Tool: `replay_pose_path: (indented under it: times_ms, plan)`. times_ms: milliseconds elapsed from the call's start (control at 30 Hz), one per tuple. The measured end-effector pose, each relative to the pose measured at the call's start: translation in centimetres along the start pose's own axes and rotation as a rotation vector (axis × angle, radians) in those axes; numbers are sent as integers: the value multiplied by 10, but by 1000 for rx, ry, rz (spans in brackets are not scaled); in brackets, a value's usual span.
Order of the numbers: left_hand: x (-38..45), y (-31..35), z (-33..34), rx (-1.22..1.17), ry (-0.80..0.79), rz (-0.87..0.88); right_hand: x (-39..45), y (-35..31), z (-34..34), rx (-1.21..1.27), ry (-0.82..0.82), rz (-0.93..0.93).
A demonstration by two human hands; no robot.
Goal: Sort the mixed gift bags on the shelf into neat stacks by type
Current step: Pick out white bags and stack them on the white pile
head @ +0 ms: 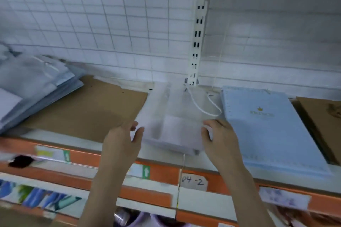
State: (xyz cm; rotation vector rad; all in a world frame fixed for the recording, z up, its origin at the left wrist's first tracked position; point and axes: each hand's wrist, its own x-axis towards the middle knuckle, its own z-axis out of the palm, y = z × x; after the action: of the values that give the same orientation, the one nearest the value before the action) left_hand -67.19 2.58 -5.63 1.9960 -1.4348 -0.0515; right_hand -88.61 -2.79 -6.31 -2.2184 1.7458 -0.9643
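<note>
Translucent white bag stack (173,127) blurred, edges indistinct.

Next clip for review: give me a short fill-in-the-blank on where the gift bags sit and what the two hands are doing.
1. Both hands, the left hand and right hand, hold the stack of ____ translucent bags by its sides.
2. The pale blue bags lie directly to the ____ of that stack.
3. The blue bag on top bears a small ____-coloured crown mark.
4. The grey bags rest on a sheet of brown ____.

Missing words: white; right; gold; cardboard
</note>
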Motion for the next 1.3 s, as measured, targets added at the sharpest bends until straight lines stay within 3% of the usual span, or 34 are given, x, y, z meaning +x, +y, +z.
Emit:
replay_pose_path:
  times_ms: [167, 600, 767, 967, 1100, 1300]
  plan:
    - [11, -50, -21, -25, -28, 5, -1, -40, 31, -120, -192, 23]
    - [54, -63, -23, -80, -6, 8, 16, -79, 76, -85, -318, -70]
    - [74, -87, -42, -82, 23, -4, 23, -100, 89, -129, -268, -124]
    - [108, -139, -70, -123, 30, 26, 35, -153, 118, -86, -11, -84]
    - [130, -199, -111, -98, 31, 157, 47, -227, 163, 10, 127, -36]
    - [160, -304, -187, -79, 66, 163, 46, -341, 231, 136, 138, -44]
